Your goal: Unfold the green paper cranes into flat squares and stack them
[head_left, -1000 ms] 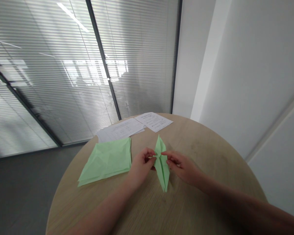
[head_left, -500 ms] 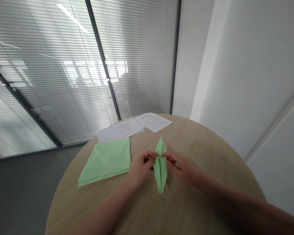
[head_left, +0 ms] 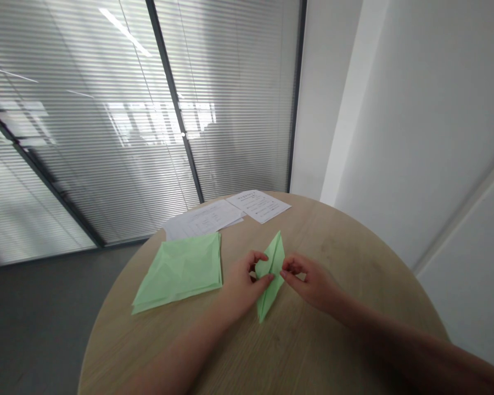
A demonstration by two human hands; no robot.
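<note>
A folded piece of light green paper [head_left: 276, 263], long and pointed at both ends, is between my hands above the table. My left hand [head_left: 249, 280] is closed on its left side, the thumb across the front and the fingers curled partly behind. At the paper's right edge, my right hand [head_left: 304, 277] pinches with thumb and forefinger. The paper is tilted, its upper tip leaning right and its lower tip left.
A stack of light green paper sheets [head_left: 185, 263] lies left of my hands on the round wooden table [head_left: 346, 241]. Printed white sheets [head_left: 259, 206] lie at the far edge. Behind stand a glass partition with blinds [head_left: 239, 109] and a white wall [head_left: 428, 109].
The folded green paper has turned, its upper tip moving right and its lower tip left. My left thumb has moved down onto its front. The paper stack has stayed put.
</note>
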